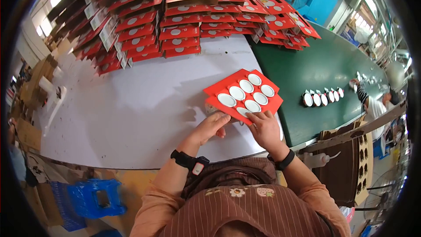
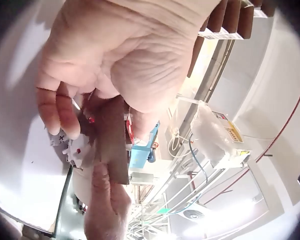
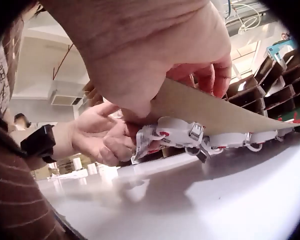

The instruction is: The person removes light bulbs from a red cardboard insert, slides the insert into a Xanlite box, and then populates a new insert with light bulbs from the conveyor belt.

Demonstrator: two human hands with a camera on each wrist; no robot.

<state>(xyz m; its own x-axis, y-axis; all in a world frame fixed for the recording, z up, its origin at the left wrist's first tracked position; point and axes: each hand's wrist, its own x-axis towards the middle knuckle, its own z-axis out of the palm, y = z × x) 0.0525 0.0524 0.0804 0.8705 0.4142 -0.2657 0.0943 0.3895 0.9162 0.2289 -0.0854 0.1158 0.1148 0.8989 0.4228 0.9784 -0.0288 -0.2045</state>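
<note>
A red card (image 1: 228, 83) bearing several white round discs is held tilted above the white table, in front of the body. My left hand (image 1: 211, 128) grips its near left corner, thumb on top and fingers beneath. On the near right edge, my right hand (image 1: 265, 132) pinches the card, fingers on its face over a disc. In the right wrist view, the brown underside (image 3: 205, 107) shows white clipped pieces (image 3: 180, 131) hanging below it, next to my left hand (image 3: 102, 135). The left wrist view shows my left hand (image 2: 115, 55) close up at the card's brown edge (image 2: 112, 140).
Stacked red cards (image 1: 180, 30) stand in tiers along the back of the white table (image 1: 123, 118). A row of white round pieces (image 1: 323, 98) lies on the green table (image 1: 298, 74) at the right. Another person's arm (image 1: 362, 93) reaches in there. A blue stool (image 1: 97, 197) is at lower left.
</note>
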